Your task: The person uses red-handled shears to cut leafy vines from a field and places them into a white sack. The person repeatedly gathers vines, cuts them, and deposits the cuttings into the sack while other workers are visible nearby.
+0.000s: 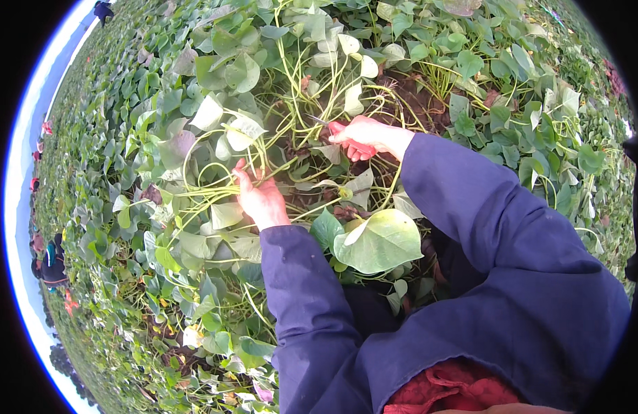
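My left hand (259, 194) is closed around a bunch of long green vine stems (210, 192), whose ends and leaves spread to the left. To its upper right, my right hand (361, 135) grips a red-handled knife (361, 147); its short blade points left among the stems at the plant's base. Part of the handle is hidden by the fingers. A large heart-shaped leaf (378, 242) lies between my forearms, below both hands. Brown soil and dry leaves show under the vines between the hands.
Dense leafy vines (158, 103) cover the ground all around. Bare soil (427, 103) shows beyond my right hand. Several people are far off at the left edge, one in dark clothing (54, 264); another dark figure (103, 11) is at the top left.
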Demonstrator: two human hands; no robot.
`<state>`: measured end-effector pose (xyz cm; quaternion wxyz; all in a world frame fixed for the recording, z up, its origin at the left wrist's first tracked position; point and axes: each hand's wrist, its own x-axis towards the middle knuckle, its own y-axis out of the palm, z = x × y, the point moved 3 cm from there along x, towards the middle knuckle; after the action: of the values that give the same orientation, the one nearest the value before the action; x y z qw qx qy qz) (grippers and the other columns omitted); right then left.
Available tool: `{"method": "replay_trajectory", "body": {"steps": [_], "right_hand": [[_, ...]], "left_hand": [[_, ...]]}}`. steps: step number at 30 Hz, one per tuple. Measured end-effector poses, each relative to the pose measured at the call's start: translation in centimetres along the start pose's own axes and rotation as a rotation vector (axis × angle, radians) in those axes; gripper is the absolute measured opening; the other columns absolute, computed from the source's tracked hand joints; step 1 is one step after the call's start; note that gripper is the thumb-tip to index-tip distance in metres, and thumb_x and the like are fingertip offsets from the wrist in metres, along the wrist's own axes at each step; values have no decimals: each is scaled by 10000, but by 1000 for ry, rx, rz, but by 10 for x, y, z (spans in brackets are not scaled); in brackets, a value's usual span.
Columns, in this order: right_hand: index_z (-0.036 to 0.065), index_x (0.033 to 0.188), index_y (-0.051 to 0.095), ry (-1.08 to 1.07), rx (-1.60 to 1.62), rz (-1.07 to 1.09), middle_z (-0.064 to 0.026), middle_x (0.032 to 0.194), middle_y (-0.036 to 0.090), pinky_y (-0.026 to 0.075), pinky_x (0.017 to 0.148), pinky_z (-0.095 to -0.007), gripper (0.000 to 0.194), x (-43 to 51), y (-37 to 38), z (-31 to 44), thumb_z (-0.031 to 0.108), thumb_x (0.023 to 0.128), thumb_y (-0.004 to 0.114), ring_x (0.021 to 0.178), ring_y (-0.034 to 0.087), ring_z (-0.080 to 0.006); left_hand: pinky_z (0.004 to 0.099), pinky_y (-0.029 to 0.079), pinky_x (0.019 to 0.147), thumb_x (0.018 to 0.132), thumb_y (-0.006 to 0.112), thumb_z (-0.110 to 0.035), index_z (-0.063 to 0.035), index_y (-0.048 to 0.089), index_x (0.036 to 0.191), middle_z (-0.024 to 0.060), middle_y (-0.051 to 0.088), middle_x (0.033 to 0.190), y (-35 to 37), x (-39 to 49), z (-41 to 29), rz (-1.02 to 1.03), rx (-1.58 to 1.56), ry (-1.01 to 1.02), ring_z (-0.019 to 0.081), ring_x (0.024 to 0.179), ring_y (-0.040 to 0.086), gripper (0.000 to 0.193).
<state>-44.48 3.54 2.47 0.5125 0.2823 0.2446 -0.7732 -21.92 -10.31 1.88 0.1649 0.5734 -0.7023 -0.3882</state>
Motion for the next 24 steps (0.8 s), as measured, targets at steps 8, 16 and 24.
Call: {"method": "replay_trajectory", "body": {"steps": [8,16,24], "right_hand": [[-50,883,585,-38,-192,55,-139,732,607,459,429,-285,510,24,0,22,434,814,732,558,617,-203],[-80,903,579,-61,-231,58,-170,759,623,487,432,-287,504,-5,-22,17,409,853,691,600,647,-214],[-100,991,637,-77,-635,-13,-166,753,687,535,494,-314,500,-40,-22,45,387,874,642,564,661,-206]], "left_hand": [[401,465,899,979,555,-348,-59,575,1194,42,544,1052,16,-11,-8,63,69,38,155,868,489,361],[373,476,843,956,596,-345,-45,597,1165,13,524,877,26,-16,-13,30,116,105,133,785,477,365],[285,402,714,937,634,-326,-1,601,1159,35,586,868,35,-20,-33,28,126,270,129,729,464,395]]}}
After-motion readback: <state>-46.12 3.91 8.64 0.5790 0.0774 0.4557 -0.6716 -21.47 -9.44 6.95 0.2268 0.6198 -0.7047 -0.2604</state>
